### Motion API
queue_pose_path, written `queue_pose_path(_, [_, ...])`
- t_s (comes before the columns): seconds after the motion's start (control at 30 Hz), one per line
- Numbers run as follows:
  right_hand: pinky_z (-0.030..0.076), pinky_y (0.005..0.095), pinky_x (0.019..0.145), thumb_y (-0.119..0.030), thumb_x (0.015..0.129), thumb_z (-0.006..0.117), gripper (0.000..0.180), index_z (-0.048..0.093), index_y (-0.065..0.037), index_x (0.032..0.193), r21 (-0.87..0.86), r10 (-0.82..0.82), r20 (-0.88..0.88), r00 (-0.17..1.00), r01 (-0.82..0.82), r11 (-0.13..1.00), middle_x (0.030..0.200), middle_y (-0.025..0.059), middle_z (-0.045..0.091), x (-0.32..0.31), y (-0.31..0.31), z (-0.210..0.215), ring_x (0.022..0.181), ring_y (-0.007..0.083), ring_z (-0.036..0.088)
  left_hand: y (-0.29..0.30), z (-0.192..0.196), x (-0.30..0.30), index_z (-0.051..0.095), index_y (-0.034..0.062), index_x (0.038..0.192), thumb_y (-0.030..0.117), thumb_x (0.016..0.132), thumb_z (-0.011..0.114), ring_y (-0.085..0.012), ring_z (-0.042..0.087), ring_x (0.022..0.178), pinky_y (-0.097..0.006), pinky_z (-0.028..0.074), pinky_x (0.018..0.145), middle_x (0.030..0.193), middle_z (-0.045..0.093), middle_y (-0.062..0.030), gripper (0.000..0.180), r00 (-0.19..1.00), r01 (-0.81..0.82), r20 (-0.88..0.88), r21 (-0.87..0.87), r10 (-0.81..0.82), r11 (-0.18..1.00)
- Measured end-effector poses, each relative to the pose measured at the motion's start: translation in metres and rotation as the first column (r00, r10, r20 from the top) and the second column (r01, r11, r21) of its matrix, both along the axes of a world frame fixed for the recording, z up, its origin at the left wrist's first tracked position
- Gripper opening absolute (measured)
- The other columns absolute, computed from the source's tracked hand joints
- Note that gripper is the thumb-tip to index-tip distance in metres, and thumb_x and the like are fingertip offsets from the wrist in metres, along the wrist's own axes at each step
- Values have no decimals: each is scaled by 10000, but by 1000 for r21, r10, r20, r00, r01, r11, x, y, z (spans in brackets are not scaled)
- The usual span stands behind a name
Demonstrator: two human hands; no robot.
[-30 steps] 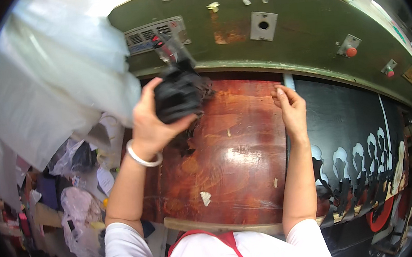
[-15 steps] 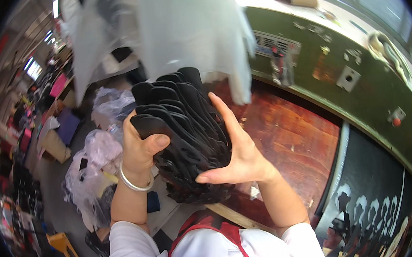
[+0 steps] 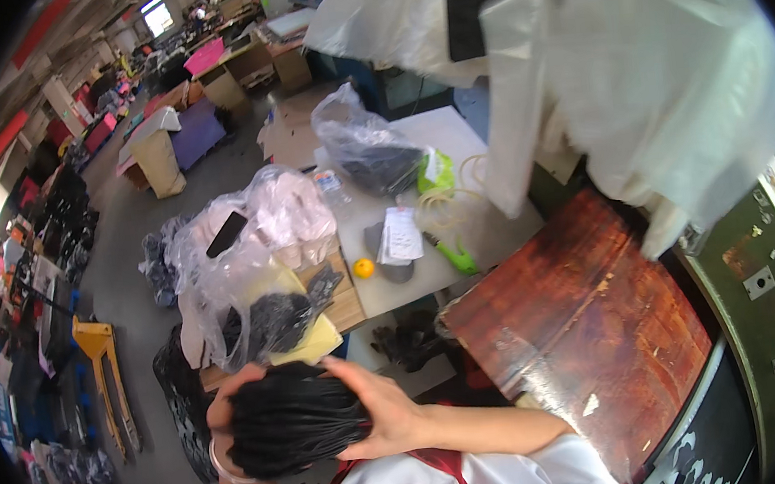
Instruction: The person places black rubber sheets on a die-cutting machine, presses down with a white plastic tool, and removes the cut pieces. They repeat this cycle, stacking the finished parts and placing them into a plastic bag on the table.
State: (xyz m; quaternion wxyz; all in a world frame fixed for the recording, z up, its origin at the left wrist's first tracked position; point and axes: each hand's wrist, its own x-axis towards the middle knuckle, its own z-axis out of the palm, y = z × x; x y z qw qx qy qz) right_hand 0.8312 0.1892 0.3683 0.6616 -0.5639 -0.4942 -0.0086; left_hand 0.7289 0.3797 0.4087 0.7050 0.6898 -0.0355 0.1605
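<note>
Stack (image 3: 294,419) of black cut pieces now sits low, close to the body, left of the brown board (image 3: 582,326); half a second ago it was raised in front of the chest, and a second ago it was at the board. Left hand (image 3: 226,405) cups its far side, right hand (image 3: 381,415) is spread flat over its near side; both grip it. The view has swung left. Just beyond the hands: clear bags (image 3: 252,283) on the tabletop (image 3: 415,137). Judgement: the stack is being carried off the board.
</note>
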Motion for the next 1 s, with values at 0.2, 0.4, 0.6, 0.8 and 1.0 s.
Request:
queue_pose_path(0.2, [461, 433, 932, -351, 681, 825, 848, 439, -1, 1350, -335, 199, 206, 958, -122, 934, 1231, 210, 536, 57, 70, -43, 1088, 385, 549, 99, -55, -89, 352, -31, 1371, 409, 754, 755, -290, 531, 1182, -412, 456, 1004, 1333, 468, -178, 858, 819, -539, 390, 273, 420, 797])
queue_pose_path(0.4, [535, 423, 792, -248, 784, 662, 222, 661, -66, 913, -889, -153, 456, 877, 455, -44, 932, 199, 662, 207, 9, -147, 885, 340, 651, 133, -73, -144, 374, -40, 1350, 455, 756, 739, -293, 544, 1160, -409, 463, 991, 1314, 483, -179, 854, 601, -747, 315, 549, 735, 375])
queue_pose_path(0.6, [558, 536, 646, -261, 870, 599, 395, 511, 43, 1107, -892, -886, -453, -101, 45, 451, 897, 223, 612, 314, -46, -264, 818, 393, 651, 121, -84, -158, 397, -48, 1330, 500, 759, 722, -296, 558, 1139, -407, 469, 978, 1295, 499, -180, 856, 511, -658, 209, 719, 834, 223])
queue_pose_path(0.8, [470, 337, 440, -497, 758, 721, 490, 484, -172, 1039, -702, -435, -693, -575, 401, 588, 744, 112, 486, 324, -36, -384, 531, 243, 505, 114, -74, -166, 419, -56, 1310, 546, 762, 706, -299, 571, 1118, -405, 475, 964, 1275, 514, -181, 863, 459, -545, 194, 832, 867, 103])
queue_pose_path(1.0, [509, 365, 572, -446, 839, 627, 363, 574, -99, 933, -779, -439, -627, -643, 508, 368, 797, 70, 569, 340, -33, -397, 702, 219, 567, 80, -67, -148, 429, -62, 1291, 566, 720, 743, -296, 596, 1073, -398, 474, 952, 1218, 552, -176, 906, 397, -726, 200, 666, 896, 173])
